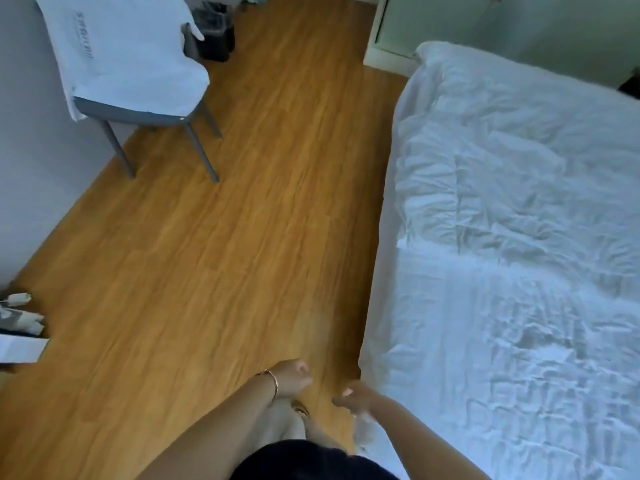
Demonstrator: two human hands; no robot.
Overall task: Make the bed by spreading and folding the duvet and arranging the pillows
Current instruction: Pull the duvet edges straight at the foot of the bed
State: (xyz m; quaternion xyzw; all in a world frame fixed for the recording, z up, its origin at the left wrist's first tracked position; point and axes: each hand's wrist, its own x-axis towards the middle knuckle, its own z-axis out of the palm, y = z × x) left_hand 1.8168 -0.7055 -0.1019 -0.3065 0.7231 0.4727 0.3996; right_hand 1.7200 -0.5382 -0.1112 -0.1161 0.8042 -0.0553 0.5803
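Note:
A white, wrinkled duvet (512, 174) lies bunched over the far half of the bed on the right. The near half shows a creased white sheet (502, 358), hanging down the bed's left side. My left hand (292, 377), with a bracelet on the wrist, is curled into a loose fist above the wooden floor and holds nothing. My right hand (355, 398) hovers just left of the bed's near edge, fingers slightly apart and empty. No pillow is in sight.
A grey chair (149, 116) draped with a white cloth stands by the left wall. A dark bin (216, 32) sits behind it. Small items (20, 317) lie at the left wall. A pale cabinet (391, 29) stands beyond the bed's far corner. Wooden floor (225, 237) runs between.

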